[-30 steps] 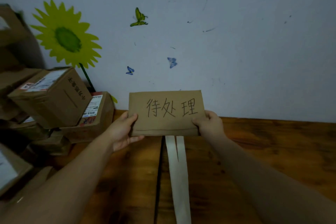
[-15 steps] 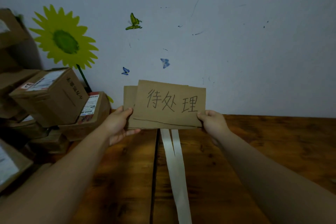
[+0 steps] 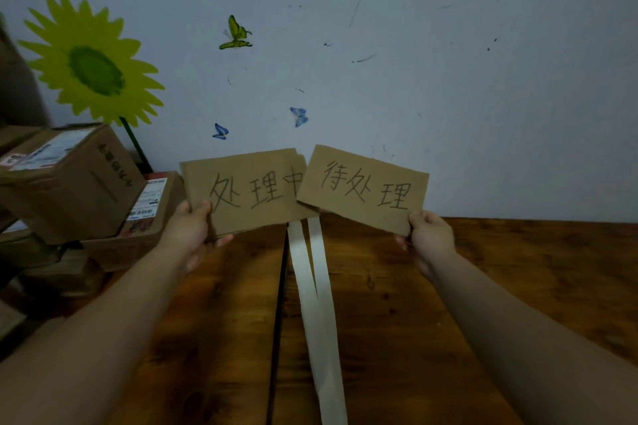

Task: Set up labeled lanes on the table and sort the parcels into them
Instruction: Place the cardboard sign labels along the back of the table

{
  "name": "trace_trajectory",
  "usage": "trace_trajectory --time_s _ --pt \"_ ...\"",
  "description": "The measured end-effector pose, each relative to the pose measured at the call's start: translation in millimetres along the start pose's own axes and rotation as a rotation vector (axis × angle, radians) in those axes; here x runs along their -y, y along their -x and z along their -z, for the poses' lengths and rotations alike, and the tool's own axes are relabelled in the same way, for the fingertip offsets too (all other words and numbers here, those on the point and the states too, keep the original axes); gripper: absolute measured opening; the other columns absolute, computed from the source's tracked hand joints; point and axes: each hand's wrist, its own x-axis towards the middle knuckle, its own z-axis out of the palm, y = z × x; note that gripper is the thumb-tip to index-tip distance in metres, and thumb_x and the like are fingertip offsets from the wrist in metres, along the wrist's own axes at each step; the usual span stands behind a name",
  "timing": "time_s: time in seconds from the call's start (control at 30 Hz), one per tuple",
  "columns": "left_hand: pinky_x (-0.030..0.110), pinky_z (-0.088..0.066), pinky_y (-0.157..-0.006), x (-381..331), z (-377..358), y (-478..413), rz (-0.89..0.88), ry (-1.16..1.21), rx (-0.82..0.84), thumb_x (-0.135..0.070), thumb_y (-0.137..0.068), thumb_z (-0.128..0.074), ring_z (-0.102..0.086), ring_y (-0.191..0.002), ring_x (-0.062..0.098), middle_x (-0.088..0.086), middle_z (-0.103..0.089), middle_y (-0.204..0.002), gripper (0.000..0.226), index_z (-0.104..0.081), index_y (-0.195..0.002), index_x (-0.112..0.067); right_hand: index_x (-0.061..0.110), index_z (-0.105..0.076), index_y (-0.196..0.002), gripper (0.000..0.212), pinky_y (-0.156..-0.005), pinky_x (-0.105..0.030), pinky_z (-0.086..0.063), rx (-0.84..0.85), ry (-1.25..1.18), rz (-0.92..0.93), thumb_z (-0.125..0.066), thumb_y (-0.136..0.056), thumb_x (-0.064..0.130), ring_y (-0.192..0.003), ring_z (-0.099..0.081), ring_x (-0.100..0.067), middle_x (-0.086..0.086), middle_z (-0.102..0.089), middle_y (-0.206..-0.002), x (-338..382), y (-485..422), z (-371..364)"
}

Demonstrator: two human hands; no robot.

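Left hand (image 3: 191, 229) pinches the left card (image 3: 248, 193), right hand (image 3: 431, 235) the right card (image 3: 366, 186), long axes crosswise, inner ends overlapping above the white strips (image 3: 321, 328)

Head camera looks forward-down, close over table (image 3: 397, 321).

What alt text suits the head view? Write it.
The left hand holds up a 处理中 sign, the right hand a 待处理 sign, both cardboard, above a wooden table. White tape strips run along it; parcels stack at left.
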Motion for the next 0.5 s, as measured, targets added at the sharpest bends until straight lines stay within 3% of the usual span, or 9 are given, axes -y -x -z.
trace_trajectory --time_s 0.1,0.2,0.27,0.37,0.5 --pt "0.034 -0.05 -0.059 8 -3 -10 -0.015 0.011 -0.085 -0.025 -0.101 -0.038 -0.06 -0.088 0.02 0.003 -0.057 -0.115 0.03 -0.041 -0.131 -0.027 0.011 -0.057 -0.113 0.021 -0.062 -0.029 -0.055 -0.084 0.034 -0.034 -0.042 -0.101 0.02 -0.087 -0.063 -0.022 -0.009 -0.064 -0.105 -9 -33 9" --pt "0.034 -0.05 -0.059 18 -12 -19 0.013 0.006 -0.11 -0.025 -0.101 -0.038 -0.059 -0.089 0.022 0.005 -0.055 -0.118 0.024 -0.044 -0.124 -0.027 0.009 -0.059 -0.11 0.02 -0.055 -0.029 -0.05 -0.116 0.165 -0.043 -0.043 -0.1 0.016 -0.086 -0.063 -0.026 -0.012 -0.064 -0.106 -26 -67 15" --pt "0.033 -0.051 -0.059 28 -20 -25 0.037 -0.002 -0.087 -0.025 -0.101 -0.038 -0.059 -0.093 0.024 0.006 -0.054 -0.119 0.023 -0.043 -0.124 -0.027 0.008 -0.057 -0.112 0.019 -0.055 -0.029 -0.049 -0.108 0.281 -0.07 -0.043 -0.099 0.011 -0.085 -0.062 -0.025 -0.011 -0.062 -0.103 -37 -86 17" --pt "0.034 -0.05 -0.061 48 -35 -33 0.045 -0.028 -0.075 -0.022 -0.102 -0.036 -0.056 -0.105 0.029 0.009 -0.053 -0.125 0.031 -0.04 -0.133 -0.022 0.007 -0.058 -0.114 0.024 -0.069 -0.036 -0.054 -0.061 0.419 -0.103 -0.044 -0.095 0.006 -0.092 -0.06 -0.027 -0.014 -0.062 -0.107 -58 -112 14" --pt "0.034 -0.049 -0.06 74 -47 -46 0.067 -0.04 -0.112 -0.022 -0.101 -0.038 -0.057 -0.101 0.028 0.01 -0.052 -0.127 0.033 -0.041 -0.134 -0.022 0.006 -0.058 -0.116 0.027 -0.07 -0.034 -0.05 -0.019 0.512 -0.123 -0.044 -0.094 0.003 -0.093 -0.055 -0.025 -0.014 -0.06 -0.112 -81 -137 9"
